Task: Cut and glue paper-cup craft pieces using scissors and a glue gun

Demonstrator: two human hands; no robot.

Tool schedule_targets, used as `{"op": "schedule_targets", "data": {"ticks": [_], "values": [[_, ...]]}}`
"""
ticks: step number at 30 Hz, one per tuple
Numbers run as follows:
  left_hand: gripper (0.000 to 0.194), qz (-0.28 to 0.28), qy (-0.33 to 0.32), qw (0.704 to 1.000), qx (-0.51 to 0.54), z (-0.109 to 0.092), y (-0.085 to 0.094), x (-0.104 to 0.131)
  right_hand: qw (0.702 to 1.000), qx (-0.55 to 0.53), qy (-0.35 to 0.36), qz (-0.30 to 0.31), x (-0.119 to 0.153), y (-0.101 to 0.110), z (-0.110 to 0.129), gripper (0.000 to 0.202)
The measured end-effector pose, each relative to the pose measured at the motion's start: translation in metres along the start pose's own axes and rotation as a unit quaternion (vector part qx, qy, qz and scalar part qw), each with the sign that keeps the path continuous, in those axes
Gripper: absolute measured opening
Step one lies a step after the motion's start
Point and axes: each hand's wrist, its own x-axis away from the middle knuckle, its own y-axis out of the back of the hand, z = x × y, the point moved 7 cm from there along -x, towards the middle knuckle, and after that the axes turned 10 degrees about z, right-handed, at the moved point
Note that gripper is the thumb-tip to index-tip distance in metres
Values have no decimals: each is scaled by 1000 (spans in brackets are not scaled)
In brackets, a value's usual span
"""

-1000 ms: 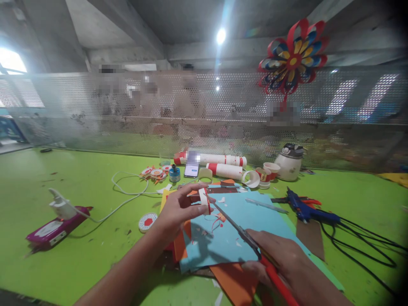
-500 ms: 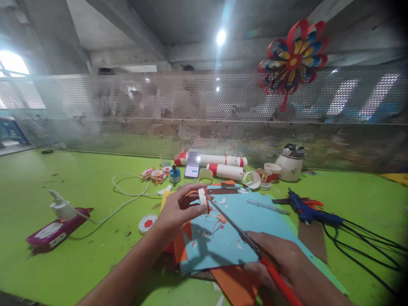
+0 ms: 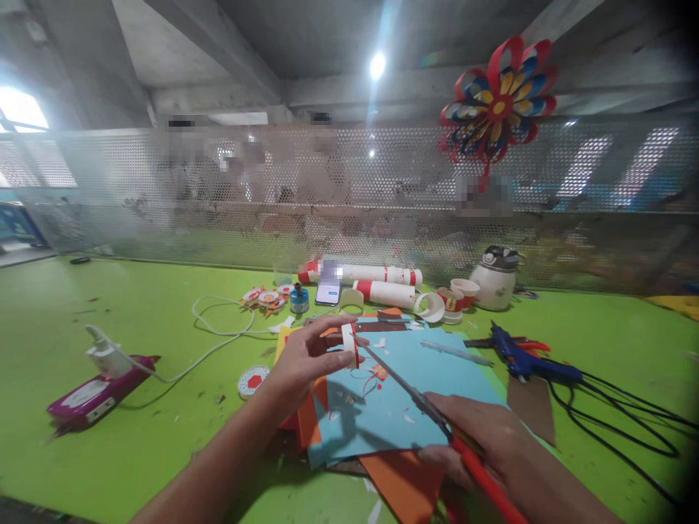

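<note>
Two hands busy: left hand point(image 3: 306, 358) has the ring point(image 3: 348, 345) pinched thumb-to-fingers above the blue sheet point(image 3: 431, 360); right hand point(image 3: 486, 433) is closed round the scissors point(image 3: 429, 410), blades reaching the ring's red edge. Tips look to be on that edge, but contact vs. overlap in view: can't tell.

Progress, my read: some cutting done, going by the scraps point(image 3: 378, 372) on the sheet, white and red bits plus an orange one. Ring looks part-worked: white band, red along the side facing the scissors, so trimming there doesn't look finished. How much remains, can't say. Discs point(image 3: 269, 297) near the bottle point(image 3: 299, 299) look made up. White loop point(image 3: 429, 307) at the back looks cut already; cups point(image 3: 465, 291) beside it look whole. Glue gun point(image 3: 538, 370) lies right of the sheet, not in hand.

Hard to see: ring's far side, fingers behind it, any gap between the blades. Scissor handles are partly covered by the right hand and run off the bottom of frame. Phone point(image 3: 328, 293) is pixelated up top. Everything behind the mesh point(image 3: 245, 182) is blurry.
</note>
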Motion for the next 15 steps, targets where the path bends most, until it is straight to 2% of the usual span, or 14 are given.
{"op": "schedule_targets", "data": {"ticks": [9,15], "values": [[48,18,18,998,53,5,-3,0,999,-20,26,-13,-1,3,0,33],[49,2,-16,999,36,-1,1,1,998,-62,20,9,-6,3,-2,31]]}}
